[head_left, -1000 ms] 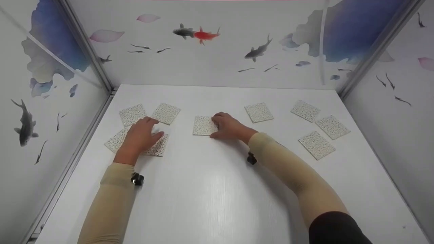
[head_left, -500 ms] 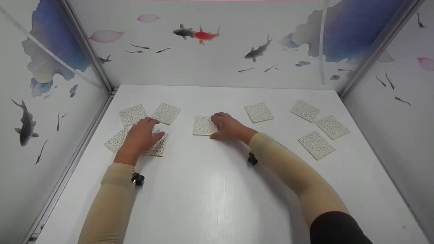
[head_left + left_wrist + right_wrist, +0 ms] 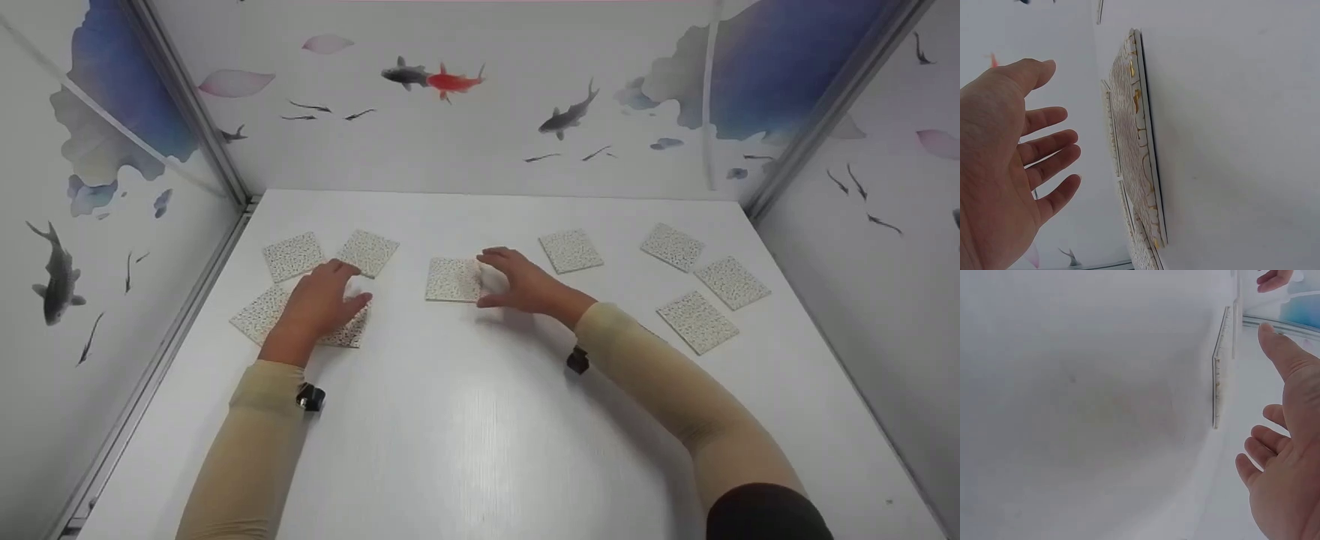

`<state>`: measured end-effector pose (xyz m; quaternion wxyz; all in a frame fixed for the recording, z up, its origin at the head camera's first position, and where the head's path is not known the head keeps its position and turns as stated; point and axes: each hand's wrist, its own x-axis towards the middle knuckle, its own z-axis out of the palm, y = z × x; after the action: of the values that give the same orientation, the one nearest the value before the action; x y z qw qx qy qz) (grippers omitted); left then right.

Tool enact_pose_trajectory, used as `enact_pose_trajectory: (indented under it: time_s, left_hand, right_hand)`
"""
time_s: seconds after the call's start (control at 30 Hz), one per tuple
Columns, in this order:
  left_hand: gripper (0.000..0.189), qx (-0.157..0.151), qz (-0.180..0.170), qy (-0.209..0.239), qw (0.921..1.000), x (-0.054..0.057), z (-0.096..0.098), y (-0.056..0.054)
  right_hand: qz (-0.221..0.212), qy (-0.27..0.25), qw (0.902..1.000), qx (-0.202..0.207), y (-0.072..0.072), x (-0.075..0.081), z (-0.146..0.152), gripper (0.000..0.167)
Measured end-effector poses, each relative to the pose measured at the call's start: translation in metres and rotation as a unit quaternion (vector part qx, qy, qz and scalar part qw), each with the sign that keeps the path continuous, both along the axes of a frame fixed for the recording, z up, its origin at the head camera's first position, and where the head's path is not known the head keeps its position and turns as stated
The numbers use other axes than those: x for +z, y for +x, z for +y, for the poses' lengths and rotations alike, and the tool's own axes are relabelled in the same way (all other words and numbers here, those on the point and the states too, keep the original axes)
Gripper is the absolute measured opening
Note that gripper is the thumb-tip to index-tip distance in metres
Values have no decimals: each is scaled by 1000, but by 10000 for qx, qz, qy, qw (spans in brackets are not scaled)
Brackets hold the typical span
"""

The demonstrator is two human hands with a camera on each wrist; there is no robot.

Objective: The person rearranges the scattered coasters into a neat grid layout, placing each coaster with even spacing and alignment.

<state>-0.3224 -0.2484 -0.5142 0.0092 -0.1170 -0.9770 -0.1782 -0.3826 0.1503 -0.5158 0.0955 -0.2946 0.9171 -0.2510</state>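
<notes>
A square speckled tile (image 3: 452, 280) lies flat in the middle of the white table. Just right of it is my right hand (image 3: 529, 285), thumb and fingers spread apart and holding nothing. In the right wrist view that hand (image 3: 1292, 444) has its palm in sight, and a tile edge (image 3: 1217, 391) shows beyond it. My left hand (image 3: 316, 304) hovers over the left group of tiles, partly covering a near tile (image 3: 349, 330) and another tile (image 3: 259, 313). Seen from the left wrist, its fingers (image 3: 1053, 149) are relaxed and apart from the tile (image 3: 1137, 140) there.
Behind the left hand lie two more tiles, one (image 3: 294, 256) further left and one (image 3: 369, 251) beside it. To the right are a single tile (image 3: 571, 250) and a group of 3 tiles (image 3: 697, 321). Printed wall panels (image 3: 480, 150) enclose the table (image 3: 465, 450) at back and sides.
My right hand has let go of the middle tile and drawn back to the right. The tile has stayed in place. My left hand has barely shifted.
</notes>
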Motion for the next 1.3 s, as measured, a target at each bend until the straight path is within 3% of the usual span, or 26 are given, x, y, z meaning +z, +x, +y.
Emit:
enact_pose_trajectory:
  time_s: [0.5, 0.8, 1.3]
  left_hand:
    - [57, -50, 10, 106, 9999, -1, 11, 1]
    - [56, -172, 158, 116, 9997, 1, 15, 0]
    - [58, -237, 206, 137, 9994, -1, 21, -5]
  right_hand:
    - [421, 78, 9976, -543, 34, 14, 77, 93]
    - [706, 65, 9912, -1119, 40, 21, 138, 92]
    - [1070, 579, 9759, -1813, 47, 7, 219, 92]
